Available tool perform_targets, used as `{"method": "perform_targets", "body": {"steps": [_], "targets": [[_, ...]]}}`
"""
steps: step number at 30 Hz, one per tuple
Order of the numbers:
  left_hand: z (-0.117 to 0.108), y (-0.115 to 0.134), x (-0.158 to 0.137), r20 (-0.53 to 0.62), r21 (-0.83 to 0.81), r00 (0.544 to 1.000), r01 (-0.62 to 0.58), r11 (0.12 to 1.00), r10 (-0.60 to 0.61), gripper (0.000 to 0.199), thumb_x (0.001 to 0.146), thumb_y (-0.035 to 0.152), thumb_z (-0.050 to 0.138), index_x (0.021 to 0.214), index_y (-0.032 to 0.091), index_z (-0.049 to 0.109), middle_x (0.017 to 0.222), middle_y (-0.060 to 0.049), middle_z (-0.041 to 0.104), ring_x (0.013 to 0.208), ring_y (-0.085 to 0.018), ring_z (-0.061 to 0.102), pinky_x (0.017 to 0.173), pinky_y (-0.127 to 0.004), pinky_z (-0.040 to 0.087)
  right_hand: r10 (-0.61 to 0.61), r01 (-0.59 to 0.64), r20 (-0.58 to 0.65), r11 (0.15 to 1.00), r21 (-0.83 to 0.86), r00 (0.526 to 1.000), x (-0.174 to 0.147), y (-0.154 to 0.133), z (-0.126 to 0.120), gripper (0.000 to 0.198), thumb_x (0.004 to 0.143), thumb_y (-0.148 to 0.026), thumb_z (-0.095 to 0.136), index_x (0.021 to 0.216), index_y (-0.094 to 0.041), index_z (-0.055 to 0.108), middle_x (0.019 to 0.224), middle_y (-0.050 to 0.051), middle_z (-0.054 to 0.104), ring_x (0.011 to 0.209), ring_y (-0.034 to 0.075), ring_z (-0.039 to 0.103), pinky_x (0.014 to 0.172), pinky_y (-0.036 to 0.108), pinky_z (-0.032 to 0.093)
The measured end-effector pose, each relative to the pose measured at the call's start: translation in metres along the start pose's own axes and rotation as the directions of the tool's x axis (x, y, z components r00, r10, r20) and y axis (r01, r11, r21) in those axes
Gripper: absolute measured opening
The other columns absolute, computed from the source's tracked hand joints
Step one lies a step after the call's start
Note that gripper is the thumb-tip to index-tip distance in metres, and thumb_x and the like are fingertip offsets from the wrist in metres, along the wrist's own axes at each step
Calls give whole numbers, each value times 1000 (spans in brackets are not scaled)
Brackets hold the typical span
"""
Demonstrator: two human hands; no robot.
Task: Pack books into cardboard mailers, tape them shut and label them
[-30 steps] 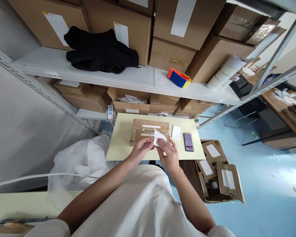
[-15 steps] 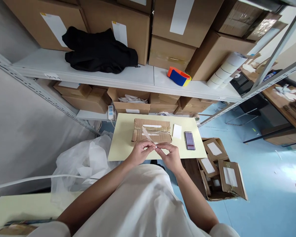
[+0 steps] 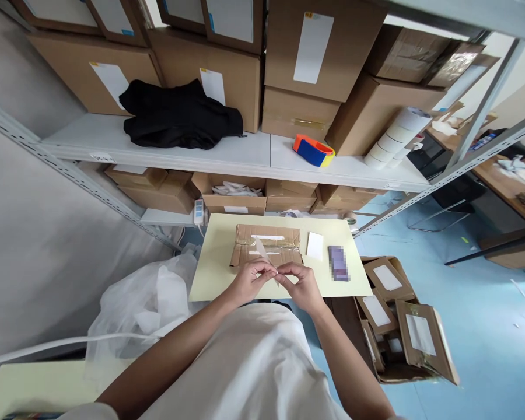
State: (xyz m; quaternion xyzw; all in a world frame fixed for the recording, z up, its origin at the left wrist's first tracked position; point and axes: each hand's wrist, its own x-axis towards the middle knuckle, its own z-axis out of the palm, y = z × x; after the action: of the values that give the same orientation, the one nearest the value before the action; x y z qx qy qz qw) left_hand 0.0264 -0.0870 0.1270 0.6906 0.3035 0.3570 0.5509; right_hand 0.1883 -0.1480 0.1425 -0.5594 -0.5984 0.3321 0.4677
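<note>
My left hand [image 3: 250,281] and my right hand [image 3: 304,284] meet at the near edge of the pale yellow table [image 3: 214,274]. Thumbs and fingertips of both pinch a thin whitish strip [image 3: 261,248], which looks like paper or a peeled label. Its long end sticks up and away, in front of a cardboard box [image 3: 242,254]. That box lies on the table just beyond my hands, with clear tape along its middle and white strips on its top. Right of it lie a white card [image 3: 315,245] and a purple, pixel-blurred rectangular object [image 3: 339,263].
A metal shelf [image 3: 166,153] behind the table holds cartons [image 3: 315,108], a black garment [image 3: 181,116], an orange-blue-yellow band [image 3: 314,151] and white rolls [image 3: 396,140]. An open carton of labelled boxes [image 3: 382,312] stands on the floor at right. Clear plastic wrap [image 3: 144,303] is at left.
The view has tilted up slightly, so everything sits lower. My fingertips remain together on the strip, and a short end of it now shows below them.
</note>
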Motion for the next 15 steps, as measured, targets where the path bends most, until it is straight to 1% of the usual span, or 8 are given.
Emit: {"method": "perform_targets", "body": {"steps": [6, 9, 12, 15], "targets": [[2, -2, 11, -6, 6, 999, 41, 999, -41, 27, 86, 40, 61, 75, 18, 71, 74, -4, 63, 71, -15, 57, 70, -27, 44, -23, 23, 24, 1000, -4, 999, 13, 7, -9, 20, 84, -39, 65, 80, -20, 72, 77, 5, 73, 72, 18, 69, 68, 30, 57], [4, -6, 16, -12, 20, 998, 68, 997, -68, 25, 87, 38, 60, 76, 18, 70, 75, -4, 62, 72, -15, 57, 71, -27, 44, -12, 12, 47, 1000, 6, 999, 17, 12, -13, 19, 85, -36, 63, 83, -20, 72, 78, 5, 73, 73, 18, 69, 68, 30, 57], [8, -6, 21, -20, 28, 996, 84, 996, -83, 25, 89, 36, 57, 76, 18, 67, 75, -4, 62, 74, -15, 58, 72, -27, 43, 32, -33, 60, 999, 23, 998, 21, 18, -17, 19, 87, -34, 60, 86, -19, 72, 82, 6, 73, 75, 17, 69, 70, 29, 57], [14, -3, 26, -37, 25, 992, 118, 993, -117, 24, 90, 36, 54, 76, 18, 62, 76, -3, 61, 73, -14, 56, 70, -25, 43, 102, -104, 38, 994, 40, 994, 24, 23, -18, 19, 87, -33, 58, 84, -19, 71, 82, 6, 72, 75, 17, 68, 69, 29, 56]]}}
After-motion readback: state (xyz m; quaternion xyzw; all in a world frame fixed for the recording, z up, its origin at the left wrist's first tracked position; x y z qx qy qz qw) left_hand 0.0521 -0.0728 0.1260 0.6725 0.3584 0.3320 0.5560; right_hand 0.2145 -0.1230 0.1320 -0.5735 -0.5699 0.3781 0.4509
